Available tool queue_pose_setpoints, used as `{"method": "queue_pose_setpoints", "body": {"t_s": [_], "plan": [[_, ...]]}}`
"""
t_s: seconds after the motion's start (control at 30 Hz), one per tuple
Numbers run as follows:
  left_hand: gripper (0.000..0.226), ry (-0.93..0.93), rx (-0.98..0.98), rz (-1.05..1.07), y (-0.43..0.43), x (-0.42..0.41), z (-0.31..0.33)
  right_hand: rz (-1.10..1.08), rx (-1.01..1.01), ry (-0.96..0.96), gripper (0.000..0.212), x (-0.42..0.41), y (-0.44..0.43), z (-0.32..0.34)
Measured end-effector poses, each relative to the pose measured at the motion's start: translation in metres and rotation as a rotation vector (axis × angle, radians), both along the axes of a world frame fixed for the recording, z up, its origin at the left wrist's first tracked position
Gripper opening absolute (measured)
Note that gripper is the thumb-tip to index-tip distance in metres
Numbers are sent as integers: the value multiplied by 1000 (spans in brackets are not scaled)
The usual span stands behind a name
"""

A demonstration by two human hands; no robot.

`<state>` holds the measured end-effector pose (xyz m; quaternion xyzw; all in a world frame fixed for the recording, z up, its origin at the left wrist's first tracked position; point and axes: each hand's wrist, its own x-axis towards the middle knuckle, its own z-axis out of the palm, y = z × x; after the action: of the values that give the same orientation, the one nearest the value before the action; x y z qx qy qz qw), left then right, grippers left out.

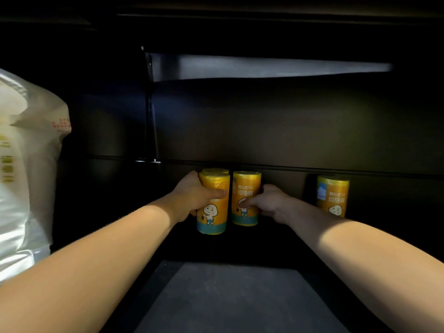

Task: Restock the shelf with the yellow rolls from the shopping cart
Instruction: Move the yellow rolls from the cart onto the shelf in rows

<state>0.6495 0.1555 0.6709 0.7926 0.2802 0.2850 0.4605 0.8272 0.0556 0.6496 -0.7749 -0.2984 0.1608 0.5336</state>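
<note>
White, glossy plastic fills the far left edge: a large soft package (24,164) with faint yellow and red print, standing beside a dark shelf bay. Further right, a thin black upright post (151,116) rises along the dark back panel (288,121). Two bare forearms reach in from the bottom corners toward the back of the shelf (228,296), whose surface is dark grey and dimly lit.

The left hand (189,198) wraps around the front-left roll (213,219), a yellow cylinder standing upright with a teal band at its base and a cartoon figure on its label. The thumb lies across the front and the fingers curl round its left side, so the grip is closed around this roll. Directly behind it, the top of a rear roll (215,170) peeks out, close against it.

Just to the right, across a narrow gap, stands the middle roll (246,186) with the same yellow label. The right hand (271,203) grasps it from the right side, thumb on the front by the cartoon figure, fingers curled round the back. Whether the two held rolls rest on the shelf or are slightly raised cannot be told in the dim light.

Well apart to the right, the far-right roll (332,195) stands alone and upright near the back panel, with no hand on it.
</note>
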Motion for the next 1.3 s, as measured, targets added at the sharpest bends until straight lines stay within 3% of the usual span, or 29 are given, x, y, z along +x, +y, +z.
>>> {"method": "queue_pose_setpoints", "body": {"t_s": [0.67,0.9,1.13,1.3], "plan": [[63,47,-17,-2,7,-5,3,-30,14,15,66,-3,13,-3],[64,31,-25,-11,11,-6,1,-85,-55,-97,70,-11,12,0],[86,37,-14,-43,5,-19,1,-124,-95,-163,76,-33,-11,-3],[91,-65,-25,-64,-3,-40,6,-153,-103,-210,84,-53,-39,5]]}}
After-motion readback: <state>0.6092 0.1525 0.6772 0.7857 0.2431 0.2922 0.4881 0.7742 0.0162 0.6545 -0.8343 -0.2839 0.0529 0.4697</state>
